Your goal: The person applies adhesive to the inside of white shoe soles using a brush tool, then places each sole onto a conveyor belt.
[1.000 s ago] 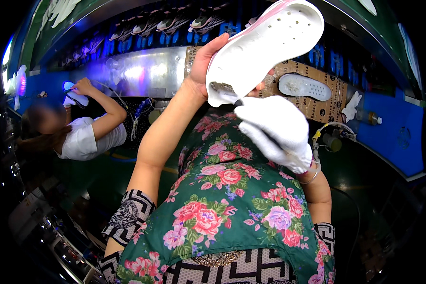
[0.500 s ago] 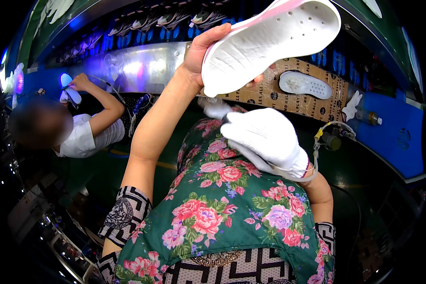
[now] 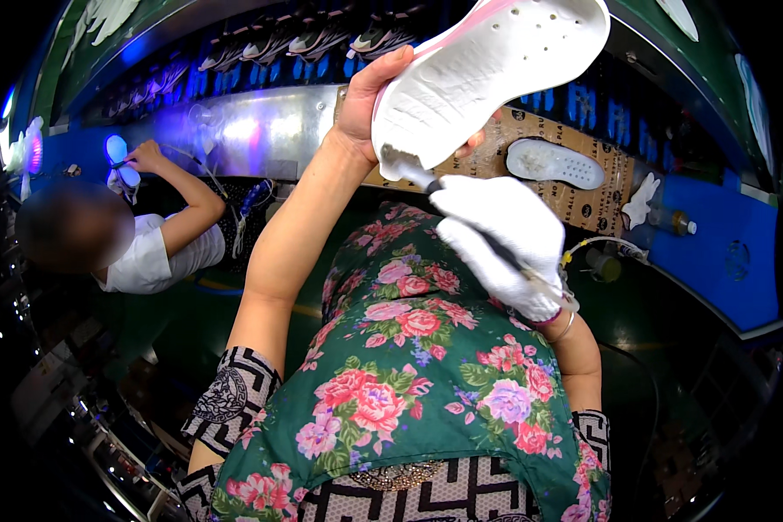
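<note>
Held up at the top of the view is a white shoe sole [image 3: 487, 83] with small holes at its forefoot and a pink edge. My bare left hand [image 3: 363, 109] grips it from the left, thumb along the edge and fingertips showing at the far side. My right hand [image 3: 509, 230], in a white knit glove, is closed around a brush [image 3: 424, 178] with a dark handle. The brush tip touches the heel end of the sole. A clear tube [image 3: 567, 300] runs along the gloved wrist. Part of the handle is hidden by the glove.
Behind lies printed cardboard [image 3: 478, 178] on a metal bench [image 3: 235, 130], bearing a second white sole [image 3: 554, 163]. To the right are a white glove [image 3: 640, 200] and a bottle [image 3: 679, 222]. Shoes [image 3: 317, 35] line a rack. A co-worker [image 3: 165, 244] sits at left.
My gloved right hand has moved up toward the sole, and the brush now meets its heel. The sole has shifted slightly left and up.
</note>
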Demonstrator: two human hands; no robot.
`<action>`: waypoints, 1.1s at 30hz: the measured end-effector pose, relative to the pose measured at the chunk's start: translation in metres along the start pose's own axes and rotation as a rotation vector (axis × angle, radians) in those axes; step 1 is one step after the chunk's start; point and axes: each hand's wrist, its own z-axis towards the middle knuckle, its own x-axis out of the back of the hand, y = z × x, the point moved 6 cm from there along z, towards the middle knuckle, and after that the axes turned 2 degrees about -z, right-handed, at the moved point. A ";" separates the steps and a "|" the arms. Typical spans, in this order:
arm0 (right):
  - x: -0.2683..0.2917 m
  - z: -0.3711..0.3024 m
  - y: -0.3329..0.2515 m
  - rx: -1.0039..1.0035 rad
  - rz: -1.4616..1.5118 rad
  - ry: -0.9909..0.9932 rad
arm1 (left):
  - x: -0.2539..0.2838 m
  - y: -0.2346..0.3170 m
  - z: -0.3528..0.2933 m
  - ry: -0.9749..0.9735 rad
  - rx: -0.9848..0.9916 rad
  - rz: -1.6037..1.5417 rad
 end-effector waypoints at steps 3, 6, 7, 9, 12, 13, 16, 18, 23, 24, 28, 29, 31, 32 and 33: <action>-0.003 0.001 -0.001 0.032 0.082 -0.073 | 0.004 -0.002 0.003 -0.027 -0.012 -0.006; 0.004 0.003 0.011 -0.029 0.055 0.031 | 0.004 -0.004 0.002 -0.079 -0.025 -0.034; -0.002 0.003 0.015 -0.098 0.166 -0.030 | 0.003 -0.005 0.001 -0.082 -0.034 -0.054; 0.003 0.005 0.020 -0.154 0.287 -0.044 | 0.003 -0.006 0.000 -0.121 -0.065 -0.127; 0.031 0.016 0.027 -0.143 0.110 0.117 | 0.005 -0.011 -0.008 0.212 -0.114 0.016; 0.040 0.022 0.028 -0.163 0.071 0.119 | 0.005 -0.021 -0.011 0.178 -0.107 -0.226; 0.064 0.036 0.034 0.024 -0.108 0.245 | 0.015 -0.043 -0.018 0.068 -0.075 -0.258; 0.081 0.045 0.037 0.037 -0.240 0.386 | 0.007 -0.057 -0.020 0.095 -0.046 -0.286; 0.042 0.031 0.034 0.277 -0.504 0.247 | 0.018 -0.056 -0.025 0.109 -0.071 -0.429; 0.030 0.024 0.022 0.294 -0.509 0.197 | 0.021 -0.052 -0.026 0.128 -0.093 -0.500; -0.005 0.005 0.004 0.106 0.002 -0.040 | 0.036 -0.040 -0.026 0.126 -0.126 -0.277; -0.001 0.008 0.004 0.022 0.092 -0.048 | 0.036 -0.038 -0.026 0.130 -0.159 -0.286; 0.006 0.010 0.011 -0.052 0.145 0.065 | 0.035 -0.033 -0.024 0.152 -0.175 -0.275; 0.009 0.014 0.005 0.030 -0.052 0.081 | 0.035 -0.030 -0.022 0.098 -0.215 -0.294; 0.004 0.015 0.005 0.084 -0.097 0.053 | 0.034 -0.028 -0.020 0.068 -0.200 -0.327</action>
